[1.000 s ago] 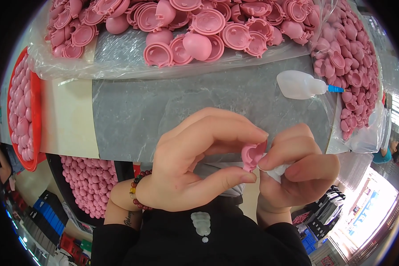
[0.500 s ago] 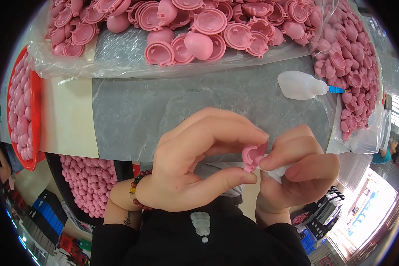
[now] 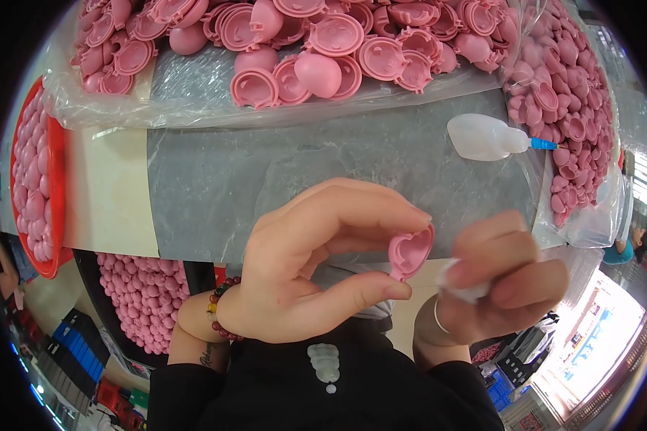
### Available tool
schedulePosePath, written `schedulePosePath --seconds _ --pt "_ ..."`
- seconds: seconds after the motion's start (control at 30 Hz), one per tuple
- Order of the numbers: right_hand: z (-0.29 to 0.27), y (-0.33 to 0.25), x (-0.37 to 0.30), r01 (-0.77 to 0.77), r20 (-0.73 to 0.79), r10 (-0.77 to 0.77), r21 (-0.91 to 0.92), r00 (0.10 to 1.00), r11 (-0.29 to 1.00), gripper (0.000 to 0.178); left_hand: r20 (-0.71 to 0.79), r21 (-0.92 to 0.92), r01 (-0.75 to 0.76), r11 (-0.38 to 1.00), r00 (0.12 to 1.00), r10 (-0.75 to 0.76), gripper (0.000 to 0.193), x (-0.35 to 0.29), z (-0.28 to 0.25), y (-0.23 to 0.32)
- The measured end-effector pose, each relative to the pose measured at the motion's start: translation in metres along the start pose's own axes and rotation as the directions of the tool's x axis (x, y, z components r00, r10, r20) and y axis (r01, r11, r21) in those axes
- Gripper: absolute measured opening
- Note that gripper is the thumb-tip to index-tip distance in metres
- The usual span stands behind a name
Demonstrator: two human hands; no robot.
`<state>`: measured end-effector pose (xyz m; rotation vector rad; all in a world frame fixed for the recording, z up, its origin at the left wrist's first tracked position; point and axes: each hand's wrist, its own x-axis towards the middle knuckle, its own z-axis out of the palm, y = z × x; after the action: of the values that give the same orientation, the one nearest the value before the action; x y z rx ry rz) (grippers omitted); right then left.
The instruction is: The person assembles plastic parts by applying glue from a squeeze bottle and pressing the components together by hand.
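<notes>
Between the thumb and fingertips of my left hand (image 3: 316, 266) is a small pink plastic half-shell (image 3: 411, 253), its hollow side turned toward my right hand. My right hand (image 3: 507, 269), blurred by motion, pinches a crumpled white wipe (image 3: 467, 284), apart from the shell. Both hands are raised in front of the near edge of the grey table top (image 3: 216, 187). A white squeeze bottle (image 3: 482, 136) with a blue tip lies on its side beyond my right hand.
Many pink half-shells (image 3: 336, 34) lie on clear plastic sheeting (image 3: 187, 108) at the back. Another pile of pink pieces (image 3: 568, 108) is at the right. A red basin (image 3: 59, 194) of pink pieces stands at the left, and a black bin (image 3: 86, 276) of pink balls below it.
My right hand has drawn away from the half-shell, to the right, with the wipe still in its fingers. My left hand has barely shifted and keeps the shell.
</notes>
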<state>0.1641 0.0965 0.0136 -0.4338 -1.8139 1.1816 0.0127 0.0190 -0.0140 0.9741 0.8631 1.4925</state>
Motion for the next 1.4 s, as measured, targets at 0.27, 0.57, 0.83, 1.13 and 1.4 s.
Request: schedulePosePath --seconds 0.27,0.57,0.83,1.13,1.4 --pt "-0.063 0.025 0.004 -0.097 -0.196 -0.038 -0.634 0.980 0.768 0.036 -0.097 -0.428 0.221 0.876 0.953 -0.288 0.050 0.004 0.002 0.014" --pt "-0.036 0.042 0.019 -0.356 -0.214 0.285 -0.508 0.934 0.784 0.045 -0.126 -0.283 0.133 0.950 0.977 -0.175 0.047 -0.001 0.003 0.004" --pt "-0.021 0.016 0.013 -0.064 -0.184 0.209 0.584 0.960 0.809 0.058 -0.028 -0.123 -0.037 0.992 0.999 0.034 0.043 -0.001 -0.002 -0.001" --pt "-0.022 0.001 0.006 0.208 -0.069 -0.206 0.020 0.976 0.978 0.062 -0.104 -0.031 -0.009 0.999 0.995 0.006 0.048 0.001 0.009 -0.001" --pt "-0.007 0.007 0.002 0.214 -0.106 -0.231 -0.145 0.967 0.966 0.074 -0.059 -0.106 -0.035 0.994 0.998 0.029 0.046 0.001 0.005 -0.003"
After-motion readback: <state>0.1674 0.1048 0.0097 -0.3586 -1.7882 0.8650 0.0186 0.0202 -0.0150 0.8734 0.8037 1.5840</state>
